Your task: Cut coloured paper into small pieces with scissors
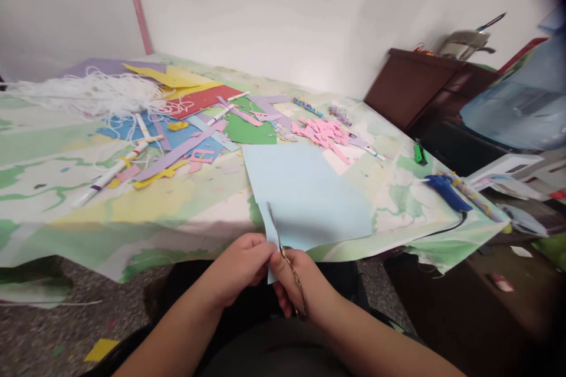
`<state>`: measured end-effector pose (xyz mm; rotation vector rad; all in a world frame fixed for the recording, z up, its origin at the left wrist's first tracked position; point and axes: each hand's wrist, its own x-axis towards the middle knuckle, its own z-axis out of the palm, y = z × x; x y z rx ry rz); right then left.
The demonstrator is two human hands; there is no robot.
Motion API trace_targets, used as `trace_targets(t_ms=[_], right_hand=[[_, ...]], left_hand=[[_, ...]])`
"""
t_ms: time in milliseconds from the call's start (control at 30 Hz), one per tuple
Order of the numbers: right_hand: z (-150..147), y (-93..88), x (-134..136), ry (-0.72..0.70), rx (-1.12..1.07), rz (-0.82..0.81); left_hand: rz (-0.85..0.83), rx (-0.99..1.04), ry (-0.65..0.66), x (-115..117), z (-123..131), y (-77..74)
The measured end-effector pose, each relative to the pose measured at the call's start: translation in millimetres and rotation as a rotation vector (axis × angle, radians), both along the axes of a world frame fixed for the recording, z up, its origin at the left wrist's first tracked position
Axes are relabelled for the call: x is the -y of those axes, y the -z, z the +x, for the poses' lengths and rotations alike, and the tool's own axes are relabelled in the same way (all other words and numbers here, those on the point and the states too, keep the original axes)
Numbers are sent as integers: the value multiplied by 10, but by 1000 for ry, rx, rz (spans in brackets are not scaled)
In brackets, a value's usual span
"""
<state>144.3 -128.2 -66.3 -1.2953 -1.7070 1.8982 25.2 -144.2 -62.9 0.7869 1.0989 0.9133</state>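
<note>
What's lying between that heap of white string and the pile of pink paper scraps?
Head view: a red sheet, a green sheet, a white marker and loose paper strips lie between the string and the scraps.

- Left hand (241,268): bare from fingertips to wrist.
- Right hand (305,288): bare from fingertips to wrist.
- Left forearm (177,330): uncovered along its full visible length, from the wrist to the near left edge.
- Right forearm (375,341): uncovered along its full visible length, from the wrist to the near right edge.
- Garment (260,353): plain dark fabric, black to dark grey, covering the lap between the forearms. Weave and seams are too blurred to tell.
</note>
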Motion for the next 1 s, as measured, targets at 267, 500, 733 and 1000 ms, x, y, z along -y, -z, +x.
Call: trace_targets(t_ms=[267, 500, 733, 1000], right_hand=[[16, 87, -15, -17, -49, -6], [118, 31, 49, -132, -34, 30], [496, -649, -94, 92, 272, 769], [547, -653, -1293, 161, 942, 1133]], left_hand=[[-6, 11, -7, -20, 13, 7], [7, 98, -280, -8, -5, -27], [339, 192, -451, 38, -189, -218], [279, -66, -548, 9, -315, -437]])
